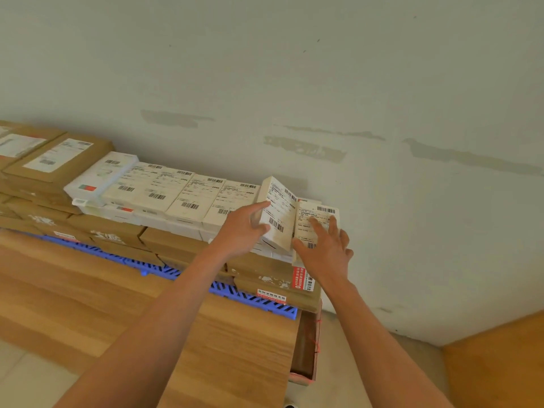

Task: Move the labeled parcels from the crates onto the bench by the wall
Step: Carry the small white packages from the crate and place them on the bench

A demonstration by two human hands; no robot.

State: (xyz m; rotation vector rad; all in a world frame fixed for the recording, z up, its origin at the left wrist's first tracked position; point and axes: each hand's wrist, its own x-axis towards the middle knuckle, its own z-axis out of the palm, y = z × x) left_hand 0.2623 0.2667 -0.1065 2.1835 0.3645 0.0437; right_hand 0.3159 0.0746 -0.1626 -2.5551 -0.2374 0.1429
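Observation:
A white labeled parcel [278, 212] stands tilted at the right end of a row of white parcels [176, 191] stacked against the wall. My left hand [245, 228] grips its left edge, thumb on the label face. Beside it on the right lies another white labeled parcel [319, 214], flat on the stack. My right hand [326, 245] rests on that one with fingers spread and straight. The stack sits on the wooden bench [123, 304].
Brown cardboard parcels [56, 160] are piled at the left and under the white ones. A blue slatted plastic piece [253, 298] lies beneath the stack. An open drawer [306, 346] hangs at the bench's right end. The grey wall [294, 83] rises right behind.

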